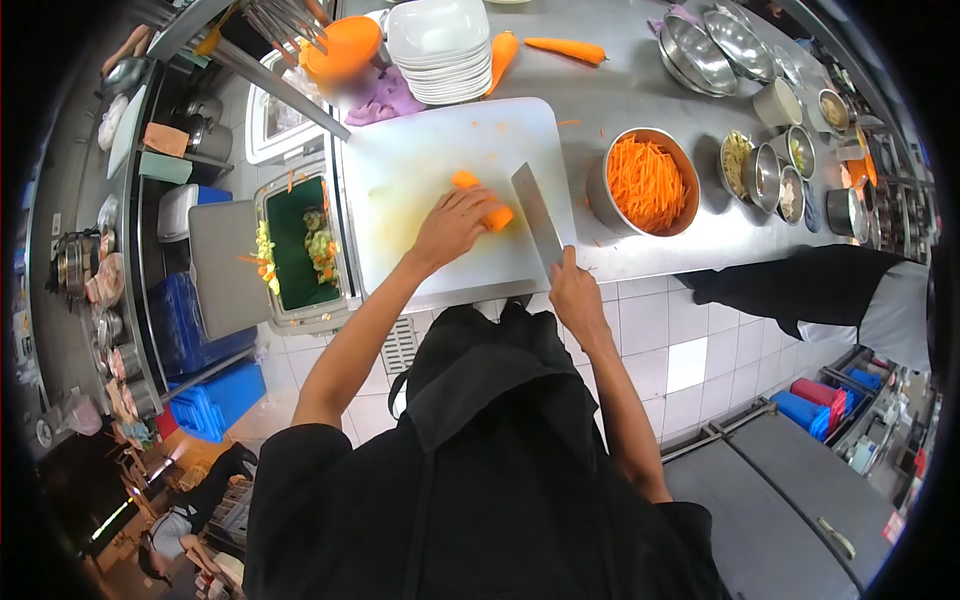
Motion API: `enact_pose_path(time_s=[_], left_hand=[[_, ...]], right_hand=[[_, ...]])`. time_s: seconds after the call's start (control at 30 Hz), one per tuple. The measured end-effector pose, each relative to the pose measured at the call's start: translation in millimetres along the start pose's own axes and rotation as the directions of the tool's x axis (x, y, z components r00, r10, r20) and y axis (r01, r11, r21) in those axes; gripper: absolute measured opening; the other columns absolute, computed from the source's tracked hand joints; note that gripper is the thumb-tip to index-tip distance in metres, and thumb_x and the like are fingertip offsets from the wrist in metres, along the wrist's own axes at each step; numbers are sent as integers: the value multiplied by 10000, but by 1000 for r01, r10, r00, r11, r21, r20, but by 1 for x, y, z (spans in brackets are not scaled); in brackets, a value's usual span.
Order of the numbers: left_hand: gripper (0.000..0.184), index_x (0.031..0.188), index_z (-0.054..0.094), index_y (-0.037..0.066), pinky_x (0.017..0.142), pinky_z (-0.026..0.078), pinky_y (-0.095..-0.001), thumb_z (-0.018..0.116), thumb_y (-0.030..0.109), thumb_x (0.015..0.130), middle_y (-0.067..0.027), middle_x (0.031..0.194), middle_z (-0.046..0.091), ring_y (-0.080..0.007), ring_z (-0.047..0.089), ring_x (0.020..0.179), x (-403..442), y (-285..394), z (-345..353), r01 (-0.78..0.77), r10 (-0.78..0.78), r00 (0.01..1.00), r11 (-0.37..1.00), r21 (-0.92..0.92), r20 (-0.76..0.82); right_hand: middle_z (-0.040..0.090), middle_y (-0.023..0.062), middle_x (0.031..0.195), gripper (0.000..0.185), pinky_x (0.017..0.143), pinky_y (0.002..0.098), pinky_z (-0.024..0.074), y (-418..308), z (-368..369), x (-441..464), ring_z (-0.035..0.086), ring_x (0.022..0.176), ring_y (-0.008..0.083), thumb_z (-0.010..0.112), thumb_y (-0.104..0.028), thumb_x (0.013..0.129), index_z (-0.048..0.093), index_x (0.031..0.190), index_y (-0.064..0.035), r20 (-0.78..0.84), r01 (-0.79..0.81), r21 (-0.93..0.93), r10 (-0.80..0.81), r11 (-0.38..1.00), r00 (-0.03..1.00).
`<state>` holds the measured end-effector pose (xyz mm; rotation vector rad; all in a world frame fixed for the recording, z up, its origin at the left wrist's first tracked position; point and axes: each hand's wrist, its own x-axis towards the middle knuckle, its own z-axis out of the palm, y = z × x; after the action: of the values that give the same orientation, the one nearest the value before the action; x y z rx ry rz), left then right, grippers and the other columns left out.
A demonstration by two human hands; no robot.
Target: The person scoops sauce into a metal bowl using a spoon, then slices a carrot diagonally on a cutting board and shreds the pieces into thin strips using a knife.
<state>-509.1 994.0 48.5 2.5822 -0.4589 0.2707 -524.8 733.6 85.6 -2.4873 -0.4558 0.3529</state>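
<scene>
A peeled piece of carrot (497, 218) lies on the white cutting board (400, 150), partly covered by my left hand (456, 222). The fingers of that hand are wrapped over the carrot, and its orange ends show on both sides. My right hand (577, 290) grips the handle of a broad-bladed kitchen knife (538, 212) near the board's right edge. The blade rests or hovers over the board, apart from the carrot; which of the two I cannot tell. Small orange bits are scattered on the board.
Right of the board stands a metal pot (602, 195) of shredded carrot. Behind are stacked white dishes (437, 45), whole carrots (566, 48) and metal bowls (697, 55). A scrap bin (285, 250) is at left. Another person in a black apron (800, 285) stands at right.
</scene>
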Motion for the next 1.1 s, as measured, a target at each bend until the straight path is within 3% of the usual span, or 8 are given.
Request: enact_pose_path(time_s=[0.17,0.33,0.43,0.6,0.63,0.67,0.83,1.1], left_hand=[[469,1272,585,146,1077,353,-414,708,193,822,-60,1328,551,-258,466,1291,-4,21,7,53,-50,997,998,-40,62],[282,1117,643,162,951,386,-426,698,222,847,-82,1189,573,-297,520,1126,-6,33,16,13,-18,974,1000,-24,-227],[174,1008,657,165,870,384,-428,694,210,843,-64,1096,570,-277,524,1016,-1,35,33,126,-142,941,989,-72,-306],[117,948,660,155,835,391,-419,686,162,834,-57,1046,558,-288,511,988,5,38,43,128,-120,920,992,-3,-374],[114,940,662,150,832,397,-415,687,147,829,-62,1037,554,-294,507,993,4,38,46,95,-83,917,995,10,-391],[114,940,662,150,832,397,-415,687,147,829,-62,1037,554,-294,507,993,3,38,49,104,-93,916,995,7,-390],[170,950,669,158,901,412,-443,688,150,782,-103,1051,530,-333,495,1042,6,35,57,112,-127,912,992,-63,-390],[184,962,675,141,872,407,-439,699,146,780,-106,1015,521,-326,477,1009,9,37,55,116,-125,920,992,-44,-372]], right_hand=[[622,270,684,220,581,582,491,0,-1,2,619,659,494,541,-72,931,366,1050,-11,55,18,16,-19,1000,998],[587,290,646,260,559,569,460,-3,-3,1,592,635,497,536,-32,925,365,1108,34,56,44,3,-44,999,997],[585,287,640,248,559,572,459,0,-2,2,591,629,496,525,-32,930,367,1112,28,86,44,-14,-43,999,995],[585,282,637,214,553,572,455,-5,-10,-3,592,627,494,497,-61,954,374,1117,4,100,79,-64,-72,995,992],[599,271,657,248,557,553,481,-7,-15,-6,607,629,479,508,-7,881,380,1093,-2,111,78,-86,-68,993,991],[612,260,676,298,562,534,507,-11,-21,-10,621,631,465,519,47,808,386,1069,-8,123,77,-107,-64,991,990],[631,268,738,291,584,545,509,-28,-43,-26,629,666,470,513,40,819,395,1079,-14,173,-2,-120,23,993,985],[638,293,824,305,616,578,500,-38,-58,-38,618,700,501,509,28,824,380,1098,-18,244,-41,-165,81,986,966]])
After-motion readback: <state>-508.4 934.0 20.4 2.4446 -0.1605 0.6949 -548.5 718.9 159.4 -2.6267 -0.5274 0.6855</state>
